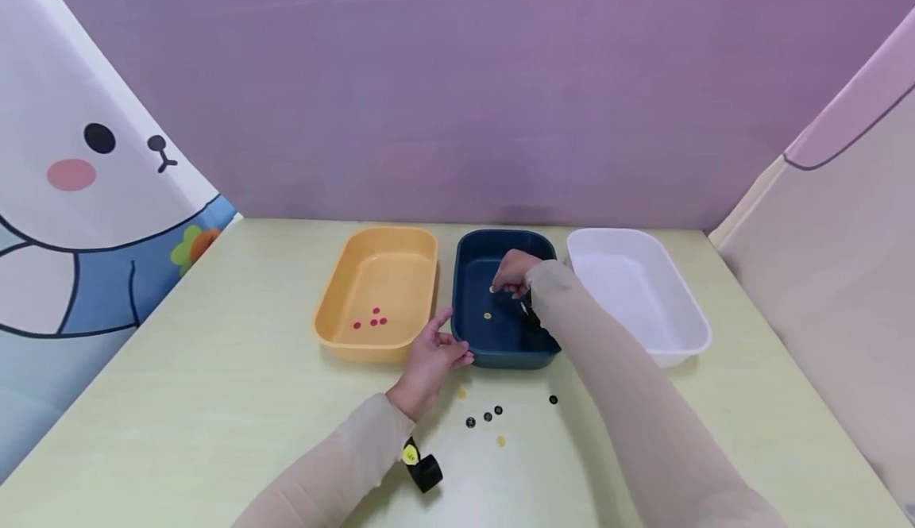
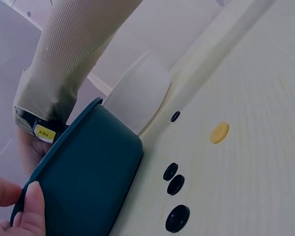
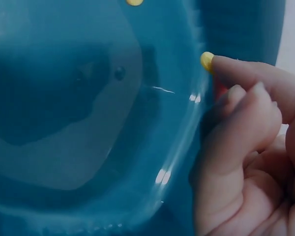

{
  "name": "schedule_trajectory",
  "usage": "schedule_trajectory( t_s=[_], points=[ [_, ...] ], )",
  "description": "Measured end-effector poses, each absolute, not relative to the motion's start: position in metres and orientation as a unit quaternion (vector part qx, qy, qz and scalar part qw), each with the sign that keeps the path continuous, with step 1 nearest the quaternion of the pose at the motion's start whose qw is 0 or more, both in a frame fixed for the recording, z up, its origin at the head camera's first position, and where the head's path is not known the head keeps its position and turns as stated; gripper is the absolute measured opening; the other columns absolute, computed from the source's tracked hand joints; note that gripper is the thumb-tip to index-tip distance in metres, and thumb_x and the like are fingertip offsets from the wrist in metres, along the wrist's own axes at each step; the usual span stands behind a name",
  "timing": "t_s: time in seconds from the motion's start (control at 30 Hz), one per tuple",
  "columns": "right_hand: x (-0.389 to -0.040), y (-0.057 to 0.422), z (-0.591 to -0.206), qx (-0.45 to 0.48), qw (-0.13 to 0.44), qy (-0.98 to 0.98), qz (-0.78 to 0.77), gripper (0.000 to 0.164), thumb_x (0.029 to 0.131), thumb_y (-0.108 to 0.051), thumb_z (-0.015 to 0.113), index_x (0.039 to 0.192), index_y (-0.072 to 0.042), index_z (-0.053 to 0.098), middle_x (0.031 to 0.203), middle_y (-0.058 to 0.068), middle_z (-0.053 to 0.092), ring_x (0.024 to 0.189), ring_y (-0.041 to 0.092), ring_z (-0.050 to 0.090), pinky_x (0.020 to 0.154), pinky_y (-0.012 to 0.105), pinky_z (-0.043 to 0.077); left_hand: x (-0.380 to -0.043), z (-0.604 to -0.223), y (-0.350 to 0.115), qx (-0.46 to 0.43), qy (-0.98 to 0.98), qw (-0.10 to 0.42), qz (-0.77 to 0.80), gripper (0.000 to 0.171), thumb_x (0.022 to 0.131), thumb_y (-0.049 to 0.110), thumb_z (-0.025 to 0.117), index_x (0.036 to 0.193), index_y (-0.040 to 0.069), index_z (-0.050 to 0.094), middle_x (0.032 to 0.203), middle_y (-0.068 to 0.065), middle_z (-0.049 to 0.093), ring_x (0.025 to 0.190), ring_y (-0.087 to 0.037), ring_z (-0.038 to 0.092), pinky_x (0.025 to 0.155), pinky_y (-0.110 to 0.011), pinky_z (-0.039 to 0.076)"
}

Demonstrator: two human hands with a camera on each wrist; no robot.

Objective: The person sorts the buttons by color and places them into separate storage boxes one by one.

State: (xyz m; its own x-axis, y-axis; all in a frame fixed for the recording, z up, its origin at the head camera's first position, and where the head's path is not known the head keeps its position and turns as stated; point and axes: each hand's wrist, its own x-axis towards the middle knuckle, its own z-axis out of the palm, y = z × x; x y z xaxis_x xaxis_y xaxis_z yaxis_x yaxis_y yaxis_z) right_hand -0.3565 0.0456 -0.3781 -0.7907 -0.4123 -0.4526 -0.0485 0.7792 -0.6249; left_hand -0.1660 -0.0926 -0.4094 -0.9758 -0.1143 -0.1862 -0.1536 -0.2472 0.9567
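Observation:
My right hand [image 1: 516, 272] is inside the dark blue tray [image 1: 503, 360], with its fingers curled. It pinches a small yellow button [image 3: 207, 61], which pokes out at the fingertips in the right wrist view. Another yellow button [image 1: 488, 316] lies on the tray's floor. At the tray's near left corner, my left hand [image 1: 429, 365] holds the rim between thumb and finger; the left wrist view shows this grip [image 2: 32, 206]. On the table in front lie several black buttons [image 1: 470, 422] and two yellow buttons [image 1: 500, 441].
Left of the blue tray stands an orange tray [image 1: 343, 294] with several red buttons [image 1: 374, 322] in it. A white tray [image 1: 636, 282] stands to the right. A purple backdrop [image 1: 457, 91] rises behind the table [image 1: 214, 401].

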Motion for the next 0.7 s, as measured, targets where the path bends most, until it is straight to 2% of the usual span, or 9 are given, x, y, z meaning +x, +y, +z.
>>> schedule_trajectory(
  t_s=[0.2, 0.3, 0.37, 0.5, 0.7],
  points=[
    [-0.356, 0.046, -0.378, -0.133, 0.301, 0.893, -0.307, 0.014, 0.086, -0.004, 0.066, 0.071, -0.003, 0.065, 0.05, 0.001, 0.044, 0.041, 0.01, 0.044, 0.046, 0.022, 0.049, -0.166, -0.409, -0.093, -0.115, 0.611, 0.017, 0.783, 0.063, 0.088, -0.018, 0.051, 0.146, -0.002, 0.031, 0.083, -0.007, 0.043, 0.064, -0.011, 0.058, 0.064, -0.018, 0.055],
    [-0.348, 0.048, -0.368, -0.131, 0.292, 0.892, -0.319, 0.009, 0.086, -0.003, 0.064, 0.077, -0.001, 0.065, 0.052, 0.001, 0.044, 0.043, 0.01, 0.043, 0.046, 0.022, 0.049, -0.165, -0.41, -0.092, -0.114, 0.611, 0.018, 0.783, 0.063, 0.088, -0.018, 0.051, 0.146, -0.002, 0.031, 0.083, -0.007, 0.043, 0.064, -0.011, 0.058, 0.064, -0.018, 0.055],
    [-0.339, 0.05, -0.357, -0.142, 0.288, 0.893, -0.315, 0.006, 0.087, -0.003, 0.064, 0.087, 0.001, 0.067, 0.054, 0.001, 0.044, 0.045, 0.009, 0.042, 0.048, 0.022, 0.049, -0.165, -0.41, -0.093, -0.115, 0.611, 0.021, 0.783, 0.063, 0.088, -0.018, 0.051, 0.146, -0.001, 0.031, 0.083, -0.006, 0.043, 0.064, -0.011, 0.058, 0.064, -0.018, 0.055],
    [-0.315, 0.058, -0.333, -0.18, 0.292, 0.887, -0.31, 0.017, 0.09, -0.007, 0.063, 0.103, 0.004, 0.067, 0.062, 0.001, 0.049, 0.05, 0.009, 0.044, 0.051, 0.021, 0.05, -0.167, -0.411, -0.094, -0.114, 0.609, 0.024, 0.784, 0.063, 0.089, -0.016, 0.051, 0.147, 0.0, 0.031, 0.083, -0.006, 0.044, 0.065, -0.011, 0.059, 0.066, -0.019, 0.055],
    [-0.262, 0.072, -0.323, -0.289, 0.324, 0.854, -0.286, 0.011, 0.087, -0.006, 0.067, 0.097, 0.001, 0.067, 0.069, 0.001, 0.057, 0.048, 0.009, 0.046, 0.045, 0.019, 0.045, -0.17, -0.411, -0.095, -0.114, 0.607, 0.024, 0.786, 0.063, 0.089, -0.016, 0.05, 0.147, 0.0, 0.031, 0.083, -0.006, 0.043, 0.065, -0.012, 0.058, 0.066, -0.019, 0.055]
  ],
)
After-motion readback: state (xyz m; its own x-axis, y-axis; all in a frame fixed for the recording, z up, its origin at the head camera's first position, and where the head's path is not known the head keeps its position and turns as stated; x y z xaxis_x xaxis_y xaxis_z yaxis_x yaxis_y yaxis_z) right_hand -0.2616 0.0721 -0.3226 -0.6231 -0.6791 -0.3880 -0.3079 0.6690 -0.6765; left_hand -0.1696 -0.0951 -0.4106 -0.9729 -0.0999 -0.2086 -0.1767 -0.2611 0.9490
